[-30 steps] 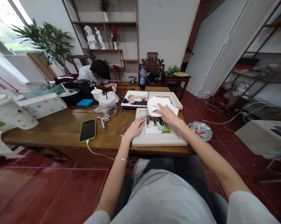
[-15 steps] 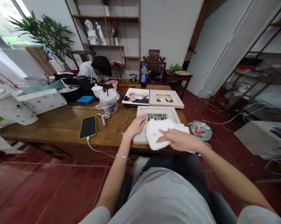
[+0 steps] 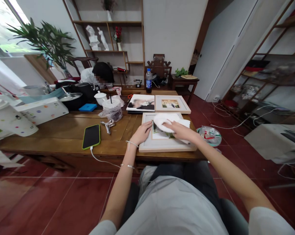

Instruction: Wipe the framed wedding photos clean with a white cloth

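Note:
A light wooden picture frame (image 3: 147, 146) lies flat at the front edge of the table, its photo partly hidden. My left hand (image 3: 142, 132) rests on the frame's left side with fingers stretched out. On the frame's upper middle is a white fluffy cloth (image 3: 162, 121), held by my right hand (image 3: 180, 130), which presses it against the surface. Directly behind lie a second framed photo (image 3: 171, 105) on the right and a white photo panel (image 3: 140, 103) on the left.
On the wooden table (image 3: 61, 125) are a charging phone (image 3: 91, 136), a metal Y-shaped object (image 3: 108, 125), a bagged drink cup (image 3: 112, 111), a blue box (image 3: 87, 107) and a bottle (image 3: 148, 81). A person (image 3: 102, 72) leans low beyond the table. A basin (image 3: 209, 135) stands at the right.
My right hand has moved the cloth away from me, from the frame's lower part to its upper part, uncovering the lower border. My left hand stays on the left side.

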`<state>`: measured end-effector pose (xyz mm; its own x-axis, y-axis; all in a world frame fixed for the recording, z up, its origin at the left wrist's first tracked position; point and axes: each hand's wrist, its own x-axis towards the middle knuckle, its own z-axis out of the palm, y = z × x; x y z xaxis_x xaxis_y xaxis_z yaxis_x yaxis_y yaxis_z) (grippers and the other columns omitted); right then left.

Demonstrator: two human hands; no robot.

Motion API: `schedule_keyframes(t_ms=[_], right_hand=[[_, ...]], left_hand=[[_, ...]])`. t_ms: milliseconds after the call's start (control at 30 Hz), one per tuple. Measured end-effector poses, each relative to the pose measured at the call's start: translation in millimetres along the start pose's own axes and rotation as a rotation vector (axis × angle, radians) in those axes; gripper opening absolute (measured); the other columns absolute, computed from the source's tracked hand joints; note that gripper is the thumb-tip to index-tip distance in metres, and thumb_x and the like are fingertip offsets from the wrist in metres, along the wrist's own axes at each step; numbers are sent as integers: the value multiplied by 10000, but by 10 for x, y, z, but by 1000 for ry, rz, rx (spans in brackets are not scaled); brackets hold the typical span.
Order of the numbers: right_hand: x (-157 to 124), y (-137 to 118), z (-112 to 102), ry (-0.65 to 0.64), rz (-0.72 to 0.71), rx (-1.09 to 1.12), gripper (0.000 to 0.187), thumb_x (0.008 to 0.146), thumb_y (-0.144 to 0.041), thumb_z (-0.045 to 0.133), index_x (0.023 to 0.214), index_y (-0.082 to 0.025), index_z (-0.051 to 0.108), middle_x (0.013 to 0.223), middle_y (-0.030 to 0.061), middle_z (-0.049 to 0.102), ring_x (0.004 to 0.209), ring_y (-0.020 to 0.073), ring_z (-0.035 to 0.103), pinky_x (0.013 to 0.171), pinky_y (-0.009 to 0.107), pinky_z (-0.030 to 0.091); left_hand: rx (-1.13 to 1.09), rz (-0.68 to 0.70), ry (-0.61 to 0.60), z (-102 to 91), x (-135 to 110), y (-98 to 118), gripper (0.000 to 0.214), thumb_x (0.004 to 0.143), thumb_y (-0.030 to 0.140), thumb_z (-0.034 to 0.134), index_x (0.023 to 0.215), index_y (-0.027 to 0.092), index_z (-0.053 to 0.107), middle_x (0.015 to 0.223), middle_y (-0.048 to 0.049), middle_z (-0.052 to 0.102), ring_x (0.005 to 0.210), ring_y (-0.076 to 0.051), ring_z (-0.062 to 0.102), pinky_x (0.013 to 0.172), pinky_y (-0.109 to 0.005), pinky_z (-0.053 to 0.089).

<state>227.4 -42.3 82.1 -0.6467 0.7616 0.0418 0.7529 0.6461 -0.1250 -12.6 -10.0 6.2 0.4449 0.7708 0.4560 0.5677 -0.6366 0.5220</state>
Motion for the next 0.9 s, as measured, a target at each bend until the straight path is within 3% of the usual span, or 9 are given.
schedule_keyframes(t_ms=[67, 167, 233, 333, 500, 700, 833, 900], right_hand=[[197, 103, -34, 111, 46, -106, 805, 670, 93, 388, 1416, -209, 359, 1480, 147, 335, 1319, 302, 364, 1015, 459, 338], [482, 188, -43, 202, 26, -246, 785, 671, 127, 340, 1378, -206, 412, 1500, 121, 305, 1385, 303, 226, 1046, 530, 258], [604, 181, 5, 143, -10, -276, 765, 677, 129, 333, 1344, -223, 457, 1490, 77, 340, 1395, 295, 186, 1046, 562, 237], [646, 76, 110, 23, 13, -271, 697, 696, 97, 357, 1277, -242, 537, 1460, 58, 396, 1345, 320, 278, 1003, 590, 287], [370, -267, 107, -61, 7, -190, 621, 732, 41, 392, 1213, -284, 613, 1303, 103, 564, 1182, 322, 492, 914, 471, 403], [-231, -758, -251, -236, -136, -18, 549, 730, -2, 422, 1156, -255, 659, 1035, 117, 692, 952, 264, 638, 813, 338, 449], [-321, -607, -626, -364, -318, 273, 575, 660, 20, 410, 1117, -218, 666, 1099, 31, 683, 1016, 200, 604, 871, 278, 437], [-222, -349, -783, -307, -288, 392, 483, 669, -29, 432, 1065, -167, 670, 1095, 30, 676, 979, 202, 609, 836, 277, 460]], left_hand=[[8, -1, -5, -1, 1, -7, 393, 896, 233, 408, 1231, 123, 582, 1345, -112, 524, 1274, -228, 464, 1109, -419, 342], [11, -1, -1, -8, -1, -4, 400, 898, 244, 405, 1231, 110, 583, 1340, -125, 526, 1267, -236, 471, 1105, -421, 347], [5, 0, 2, -14, -4, 7, 399, 896, 237, 409, 1237, 121, 580, 1340, -117, 527, 1268, -236, 470, 1105, -427, 346], [11, 0, -2, -19, -4, 19, 395, 891, 214, 418, 1249, 150, 571, 1338, -93, 536, 1267, -230, 471, 1106, -434, 343], [32, 5, 10, 3, 3, 4, 387, 888, 178, 409, 1233, 176, 584, 1326, -72, 551, 1263, -221, 475, 1103, -431, 352], [42, -15, 18, 22, -6, -9, 397, 888, 175, 404, 1243, 112, 569, 1336, -121, 534, 1267, -226, 470, 1111, -412, 342], [1, -9, 20, -10, -9, 20, 390, 878, 180, 434, 1237, 128, 576, 1332, -114, 539, 1263, -230, 474, 1108, -417, 344], [-35, -8, 12, -26, -10, 36, 364, 868, 173, 456, 1199, 148, 606, 1297, -98, 573, 1242, -241, 496, 1094, -421, 363]])
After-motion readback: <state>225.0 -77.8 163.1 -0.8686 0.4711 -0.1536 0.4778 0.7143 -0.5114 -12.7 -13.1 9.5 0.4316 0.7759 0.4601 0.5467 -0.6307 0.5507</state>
